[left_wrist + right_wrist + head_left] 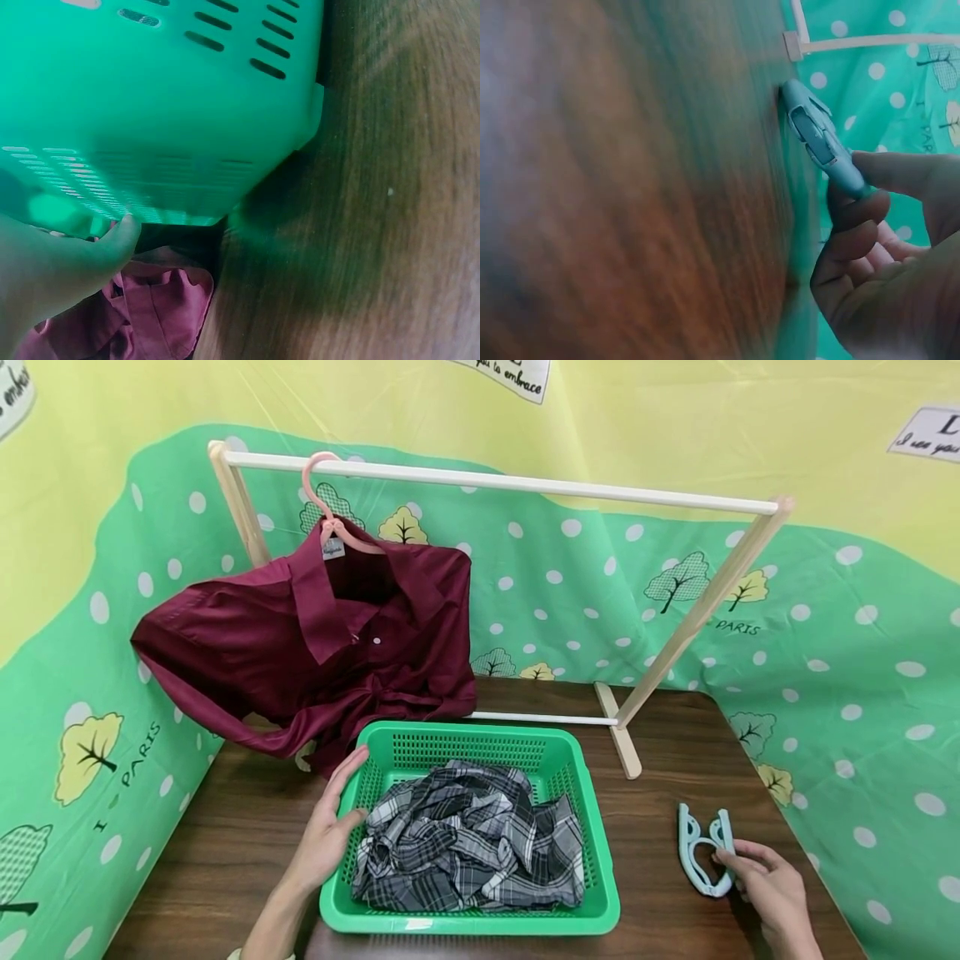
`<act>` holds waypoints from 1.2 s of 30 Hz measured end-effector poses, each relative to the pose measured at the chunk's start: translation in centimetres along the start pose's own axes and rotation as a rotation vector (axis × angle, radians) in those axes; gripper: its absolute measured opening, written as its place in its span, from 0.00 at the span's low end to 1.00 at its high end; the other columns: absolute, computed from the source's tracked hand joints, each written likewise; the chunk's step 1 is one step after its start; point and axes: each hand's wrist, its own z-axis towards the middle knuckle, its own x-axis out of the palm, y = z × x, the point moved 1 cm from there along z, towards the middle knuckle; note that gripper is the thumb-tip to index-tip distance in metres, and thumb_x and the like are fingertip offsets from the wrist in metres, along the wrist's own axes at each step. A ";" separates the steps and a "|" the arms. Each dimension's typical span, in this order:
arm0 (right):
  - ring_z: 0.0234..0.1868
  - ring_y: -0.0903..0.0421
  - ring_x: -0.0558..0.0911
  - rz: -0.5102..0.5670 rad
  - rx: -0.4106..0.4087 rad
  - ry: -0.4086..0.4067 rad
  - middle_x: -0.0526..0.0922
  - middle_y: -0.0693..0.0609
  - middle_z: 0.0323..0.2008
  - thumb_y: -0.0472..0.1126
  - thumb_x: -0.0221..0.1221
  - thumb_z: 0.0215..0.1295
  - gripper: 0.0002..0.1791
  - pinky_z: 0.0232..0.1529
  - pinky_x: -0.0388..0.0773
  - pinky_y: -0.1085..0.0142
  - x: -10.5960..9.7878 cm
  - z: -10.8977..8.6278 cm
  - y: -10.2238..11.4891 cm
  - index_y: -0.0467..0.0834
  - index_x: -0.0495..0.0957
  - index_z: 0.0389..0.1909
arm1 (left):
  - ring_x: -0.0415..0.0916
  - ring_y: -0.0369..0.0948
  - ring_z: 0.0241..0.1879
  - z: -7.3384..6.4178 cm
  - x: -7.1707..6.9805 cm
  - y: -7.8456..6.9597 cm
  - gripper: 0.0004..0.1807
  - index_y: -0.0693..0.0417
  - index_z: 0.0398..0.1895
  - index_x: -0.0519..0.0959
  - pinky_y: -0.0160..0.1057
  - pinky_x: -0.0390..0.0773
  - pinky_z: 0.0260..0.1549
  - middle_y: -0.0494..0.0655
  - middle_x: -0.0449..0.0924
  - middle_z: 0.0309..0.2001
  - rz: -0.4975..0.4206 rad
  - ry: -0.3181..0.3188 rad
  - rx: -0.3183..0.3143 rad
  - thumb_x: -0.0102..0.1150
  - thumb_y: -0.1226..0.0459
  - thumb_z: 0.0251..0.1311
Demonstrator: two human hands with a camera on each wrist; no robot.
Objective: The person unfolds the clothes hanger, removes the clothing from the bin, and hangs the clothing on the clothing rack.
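A green plastic basket [600, 881] holds a crumpled black, grey and white plaid shirt [480, 835]. My left hand [327, 835] rests at the basket's left rim with fingers fairly straight; the left wrist view shows its thumb [120, 236] near the basket's side wall. To the right of the basket, my right hand [772, 889] pinches a light blue folding hanger [701, 881] between thumb and fingers. The hanger's arms are folded, and it is low over the table or touching it; I cannot tell which. The right wrist view shows the pinched hanger [817, 135] edge-on.
A maroon shirt [247, 635] on a pink hanger [318, 485] hangs at the left of a rack [525, 485] with a white rail and wooden legs. The rack's right foot [621, 739] stands on the brown wooden table [652, 927]. Patterned green and yellow cloth [862, 693] surrounds it.
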 end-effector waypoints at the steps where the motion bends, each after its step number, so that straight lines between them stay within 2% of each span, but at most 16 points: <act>1: 0.27 0.65 0.76 0.030 0.006 -0.002 0.86 0.73 0.26 0.43 0.72 0.78 0.11 0.31 0.78 0.67 0.0 -0.2 0.1 0.51 0.82 0.54 | 0.49 0.17 0.83 0.0 0.0 0.0 0.48 0.60 0.89 0.61 0.13 0.52 0.75 0.60 0.53 0.91 0.002 -0.001 0.002 0.53 0.85 0.63; 4: 0.27 0.66 0.77 0.108 0.010 -0.011 0.86 0.75 0.26 0.44 0.73 0.77 0.10 0.31 0.77 0.68 0.0 -0.8 0.5 0.63 0.82 0.43 | 0.49 0.15 0.82 0.0 0.0 0.0 0.48 0.61 0.89 0.61 0.13 0.52 0.74 0.62 0.53 0.91 0.007 0.000 0.010 0.53 0.85 0.63; 7: 0.27 0.65 0.77 0.200 0.000 -0.011 0.88 0.75 0.26 0.43 0.73 0.76 0.14 0.30 0.76 0.69 0.2 -1.5 1.1 0.68 0.82 0.38 | 0.50 0.13 0.82 0.0 0.0 0.0 0.47 0.62 0.89 0.61 0.13 0.53 0.74 0.62 0.53 0.91 0.005 0.001 0.014 0.53 0.85 0.64; 10: 0.26 0.65 0.78 0.314 -0.023 0.012 0.92 0.72 0.27 0.40 0.74 0.76 0.16 0.30 0.76 0.69 0.4 -2.5 2.1 0.67 0.84 0.37 | 0.49 0.14 0.82 0.0 0.0 0.1 0.47 0.61 0.89 0.61 0.13 0.53 0.74 0.61 0.54 0.91 0.008 0.003 0.011 0.54 0.85 0.64; 17: 0.30 0.69 0.88 0.577 -0.217 0.166 0.96 0.63 0.32 0.29 0.66 0.79 0.17 0.26 0.77 0.73 0.9 -5.8 4.9 0.59 0.86 0.43 | 0.49 0.15 0.83 0.0 -0.3 -0.3 0.42 0.62 0.89 0.60 0.13 0.52 0.73 0.62 0.53 0.91 0.015 0.024 -0.001 0.56 0.80 0.72; 20: 0.31 0.68 0.89 0.602 -0.273 0.221 0.96 0.61 0.33 0.27 0.64 0.80 0.18 0.26 0.77 0.73 1.5 -7.4 6.1 0.57 0.87 0.45 | 0.49 0.32 0.88 0.2 -0.7 -0.8 0.38 0.62 0.89 0.61 0.13 0.52 0.73 0.62 0.53 0.91 0.037 0.056 -0.021 0.57 0.75 0.79; 24: 0.26 0.66 0.83 0.536 -0.303 0.267 0.96 0.59 0.35 0.27 0.63 0.81 0.18 0.27 0.78 0.72 2.4 -9.3 7.5 0.57 0.87 0.47 | 0.48 0.61 0.89 0.6 -1.7 -2.1 0.33 0.61 0.87 0.65 0.12 0.51 0.71 0.62 0.57 0.90 0.109 0.113 -0.051 0.57 0.71 0.83; 26: 0.24 0.65 0.80 0.494 -0.312 0.286 0.96 0.59 0.35 0.28 0.64 0.81 0.17 0.27 0.78 0.71 2.9 -10.1 8.0 0.57 0.87 0.49 | 0.52 0.66 0.88 0.6 -2.1 -3.0 0.31 0.61 0.86 0.67 0.23 0.57 0.78 0.63 0.60 0.89 0.182 0.139 -0.057 0.58 0.69 0.84; 28: 0.23 0.64 0.79 0.462 -0.330 0.303 0.96 0.59 0.36 0.28 0.64 0.81 0.17 0.27 0.78 0.70 3.5 -10.8 8.4 0.56 0.86 0.50 | 0.56 0.68 0.87 0.6 -2.3 -3.8 0.30 0.60 0.85 0.68 0.42 0.67 0.83 0.64 0.62 0.88 0.247 0.164 -0.072 0.59 0.67 0.84; 29: 0.23 0.63 0.78 0.449 -0.338 0.313 0.96 0.58 0.36 0.29 0.64 0.81 0.16 0.27 0.78 0.70 3.7 -11.1 8.7 0.56 0.86 0.51 | 0.58 0.68 0.87 0.5 -2.3 -4.3 0.30 0.60 0.85 0.69 0.52 0.70 0.83 0.65 0.64 0.87 0.280 0.170 -0.077 0.59 0.66 0.85; 31: 0.23 0.63 0.78 0.424 -0.358 0.325 0.96 0.58 0.36 0.29 0.64 0.81 0.16 0.27 0.78 0.69 4.3 -11.7 9.3 0.55 0.85 0.52 | 0.63 0.68 0.85 0.3 -2.1 -5.2 0.29 0.60 0.84 0.71 0.71 0.71 0.77 0.65 0.67 0.85 0.357 0.168 -0.080 0.60 0.65 0.85; 33: 0.22 0.63 0.78 0.410 -0.378 0.338 0.96 0.57 0.37 0.28 0.64 0.81 0.15 0.27 0.79 0.69 4.9 -12.2 9.8 0.54 0.85 0.52 | 0.64 0.69 0.84 0.1 -1.9 -6.1 0.28 0.59 0.82 0.73 0.77 0.68 0.77 0.65 0.69 0.83 0.413 0.149 -0.079 0.61 0.63 0.84; 36: 0.23 0.63 0.79 0.391 -0.408 0.360 0.97 0.55 0.37 0.28 0.65 0.80 0.15 0.27 0.80 0.69 5.8 -13.1 10.7 0.52 0.85 0.53 | 0.67 0.67 0.83 -0.2 -1.4 -7.5 0.27 0.55 0.81 0.76 0.77 0.68 0.76 0.62 0.74 0.81 0.483 0.118 -0.042 0.63 0.61 0.84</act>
